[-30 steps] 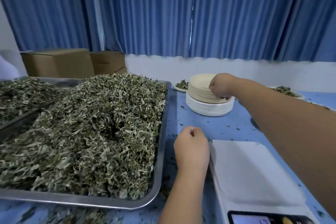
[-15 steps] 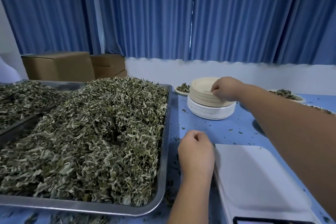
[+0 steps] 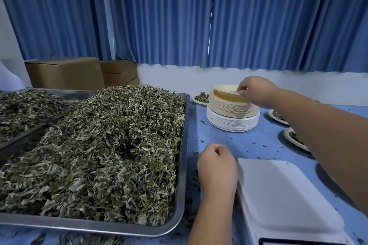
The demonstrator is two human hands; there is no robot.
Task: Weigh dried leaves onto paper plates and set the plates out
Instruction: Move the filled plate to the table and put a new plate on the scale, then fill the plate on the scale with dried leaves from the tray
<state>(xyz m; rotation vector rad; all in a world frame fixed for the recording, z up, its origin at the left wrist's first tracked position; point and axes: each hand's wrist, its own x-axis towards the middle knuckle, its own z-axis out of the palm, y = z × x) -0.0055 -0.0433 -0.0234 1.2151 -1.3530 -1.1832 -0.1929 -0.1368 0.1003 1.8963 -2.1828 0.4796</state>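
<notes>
A stack of paper plates [image 3: 232,114], beige ones on white ones, stands at the back of the blue table. My right hand [image 3: 256,90] pinches the near edge of the top beige plate [image 3: 225,90] and tilts it up off the stack. My left hand [image 3: 217,165] rests on the table as a loose fist, holding nothing, between the metal tray [image 3: 182,195] and the white scale [image 3: 282,199]. The tray is heaped with dried green leaves [image 3: 103,151]. The scale's platform is bare.
Plates with leaves sit behind the stack [image 3: 201,98] and at the right edge [image 3: 278,116], [image 3: 294,138]. A second tray of leaves [image 3: 23,109] lies at the far left. Cardboard boxes [image 3: 65,73] stand against blue curtains. Leaf crumbs dot the table.
My right hand has gone from lying over the stack to lifting the top plate's edge. My left hand has stayed in place.
</notes>
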